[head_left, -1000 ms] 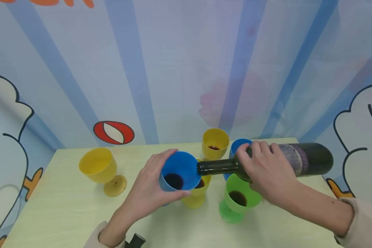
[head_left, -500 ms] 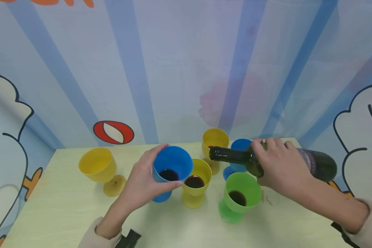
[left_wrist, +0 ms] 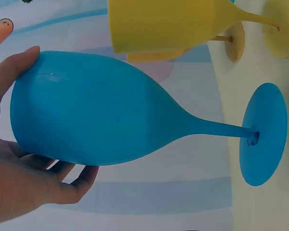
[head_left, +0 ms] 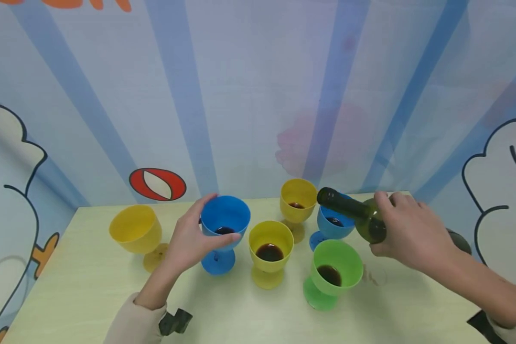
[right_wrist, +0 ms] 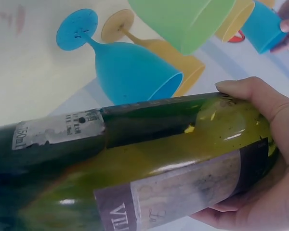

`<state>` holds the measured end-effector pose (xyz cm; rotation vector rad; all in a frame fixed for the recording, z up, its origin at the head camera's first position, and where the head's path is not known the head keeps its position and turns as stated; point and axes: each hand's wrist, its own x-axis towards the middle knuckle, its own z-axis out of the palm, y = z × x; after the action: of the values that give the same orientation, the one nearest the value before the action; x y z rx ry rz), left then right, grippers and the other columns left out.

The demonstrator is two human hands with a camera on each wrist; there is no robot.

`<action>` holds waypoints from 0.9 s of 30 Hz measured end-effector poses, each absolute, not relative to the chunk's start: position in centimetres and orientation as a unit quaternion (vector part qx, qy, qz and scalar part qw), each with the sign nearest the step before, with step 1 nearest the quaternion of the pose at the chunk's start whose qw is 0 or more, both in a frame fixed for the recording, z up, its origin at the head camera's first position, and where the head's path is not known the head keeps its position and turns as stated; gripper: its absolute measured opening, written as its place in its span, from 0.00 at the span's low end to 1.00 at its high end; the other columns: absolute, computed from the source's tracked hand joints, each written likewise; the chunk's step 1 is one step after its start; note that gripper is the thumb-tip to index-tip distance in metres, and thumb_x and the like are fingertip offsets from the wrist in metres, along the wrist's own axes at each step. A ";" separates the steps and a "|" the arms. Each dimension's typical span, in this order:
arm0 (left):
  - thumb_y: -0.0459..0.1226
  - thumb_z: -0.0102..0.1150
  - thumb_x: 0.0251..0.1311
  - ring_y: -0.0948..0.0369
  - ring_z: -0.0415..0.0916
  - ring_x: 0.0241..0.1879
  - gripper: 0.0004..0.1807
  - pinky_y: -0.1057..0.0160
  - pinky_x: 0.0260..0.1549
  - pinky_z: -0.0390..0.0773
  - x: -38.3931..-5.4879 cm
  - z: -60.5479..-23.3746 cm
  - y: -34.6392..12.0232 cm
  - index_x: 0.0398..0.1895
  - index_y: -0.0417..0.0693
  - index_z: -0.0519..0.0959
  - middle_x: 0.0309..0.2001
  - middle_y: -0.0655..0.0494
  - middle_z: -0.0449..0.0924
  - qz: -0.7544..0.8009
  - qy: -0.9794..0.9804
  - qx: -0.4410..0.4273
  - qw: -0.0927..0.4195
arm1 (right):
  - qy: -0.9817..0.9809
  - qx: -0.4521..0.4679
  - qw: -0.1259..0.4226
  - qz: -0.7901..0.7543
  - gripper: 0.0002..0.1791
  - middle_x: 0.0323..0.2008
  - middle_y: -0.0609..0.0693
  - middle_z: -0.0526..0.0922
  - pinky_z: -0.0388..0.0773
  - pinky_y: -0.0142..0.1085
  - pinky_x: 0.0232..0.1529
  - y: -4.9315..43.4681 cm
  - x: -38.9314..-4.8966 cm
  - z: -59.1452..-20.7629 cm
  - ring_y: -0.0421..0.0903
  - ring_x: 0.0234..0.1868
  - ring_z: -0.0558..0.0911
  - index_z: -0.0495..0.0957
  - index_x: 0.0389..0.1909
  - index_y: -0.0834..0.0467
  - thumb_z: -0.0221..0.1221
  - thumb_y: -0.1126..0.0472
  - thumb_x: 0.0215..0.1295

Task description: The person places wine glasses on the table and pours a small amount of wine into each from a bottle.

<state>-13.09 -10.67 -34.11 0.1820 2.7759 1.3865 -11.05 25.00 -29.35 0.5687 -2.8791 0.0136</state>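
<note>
My left hand (head_left: 191, 239) grips the bowl of a blue goblet (head_left: 226, 215), thumb and fingers on either side near the rim. Dark liquid lies in its bottom. In the left wrist view the blue goblet (left_wrist: 101, 110) shows its stem and round foot close by the pale tabletop. My right hand (head_left: 408, 229) holds a dark green wine bottle (head_left: 348, 205) by its body, the neck pointing left and up, above a second blue goblet (head_left: 335, 224). Labels show on the wine bottle (right_wrist: 173, 178) in the right wrist view.
A yellow goblet (head_left: 271, 239) with dark liquid stands mid-table, a green one (head_left: 337, 267) to its right. Another yellow goblet (head_left: 298, 198) stands behind. At the left is a yellow goblet (head_left: 135, 229) with no liquid showing. A striped cloth backdrop (head_left: 249, 95) rises behind the table (head_left: 90, 286).
The left hand has carried the blue goblet left and away from the bottle. The right hand has drawn the bottle right and tipped its neck upward, off the goblet's rim.
</note>
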 end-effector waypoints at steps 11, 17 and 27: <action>0.47 0.68 0.46 0.42 0.54 0.62 0.48 0.42 0.49 0.69 -15.0 -35.8 -11.4 0.69 0.50 0.53 0.66 0.42 0.55 0.464 0.885 0.011 0.028 | -0.983 0.114 0.058 0.131 0.42 0.25 0.56 0.69 0.64 0.36 0.17 27.6 -11.2 -31.3 0.47 0.20 0.69 0.60 0.46 0.70 0.70 0.52 0.35; 0.47 0.68 0.46 0.42 0.53 0.63 0.48 0.41 0.49 0.68 -16.1 -36.7 -11.6 0.69 0.50 0.52 0.66 0.42 0.54 0.469 0.883 -0.004 0.024 | -0.975 0.062 0.022 0.214 0.48 0.33 0.66 0.72 0.71 0.41 0.18 28.7 -11.4 -32.6 0.53 0.26 0.75 0.57 0.52 0.74 0.71 0.51 0.38; 0.46 0.67 0.47 0.42 0.53 0.63 0.48 0.41 0.50 0.68 -17.8 -37.7 -11.6 0.69 0.48 0.51 0.66 0.42 0.54 0.460 0.887 -0.024 0.016 | -0.960 0.018 0.029 0.278 0.50 0.40 0.75 0.70 0.76 0.50 0.25 29.8 -11.0 -34.9 0.65 0.33 0.77 0.51 0.56 0.76 0.70 0.51 0.45</action>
<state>-17.78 -11.56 -37.72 -0.0756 2.7596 1.4301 -11.04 29.85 -34.93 0.0544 -2.9611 0.8590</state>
